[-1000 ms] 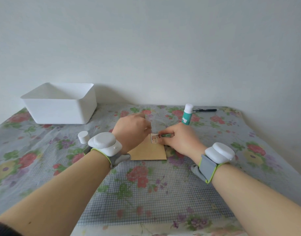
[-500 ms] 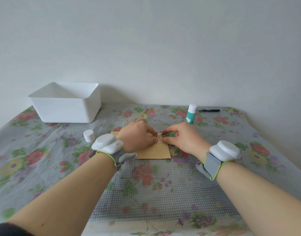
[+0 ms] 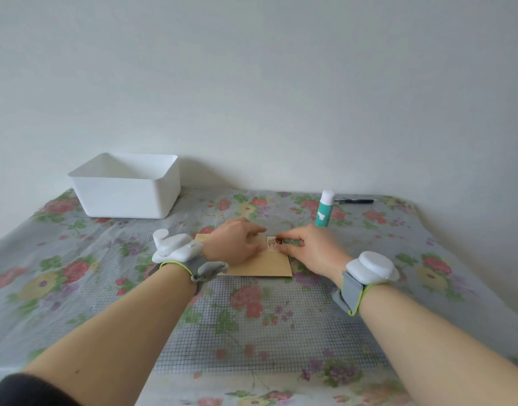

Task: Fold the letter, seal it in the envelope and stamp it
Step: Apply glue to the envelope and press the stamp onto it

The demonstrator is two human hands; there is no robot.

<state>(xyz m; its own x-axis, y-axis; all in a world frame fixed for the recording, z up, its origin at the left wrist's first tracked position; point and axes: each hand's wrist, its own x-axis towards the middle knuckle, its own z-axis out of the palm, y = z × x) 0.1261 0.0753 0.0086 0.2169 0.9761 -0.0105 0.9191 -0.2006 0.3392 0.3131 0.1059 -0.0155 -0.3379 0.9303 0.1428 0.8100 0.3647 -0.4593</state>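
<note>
One stamp (image 3: 272,244) at envelope (image 3: 266,266) corner, left hand (image 3: 234,244) flat, right hand (image 3: 313,250) pinching it

Tan envelope (image 3: 266,264), seemingly brown-printed stamp (image 3: 271,245)

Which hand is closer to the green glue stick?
The right hand. It sits just in front of the glue stick, with its fingertips on the stamp. The left hand is farther off to the left, resting on the envelope.

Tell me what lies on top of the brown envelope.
A stamp at its far right corner, the right hand touching it. The left hand rests flat, covering much of the envelope.
</note>
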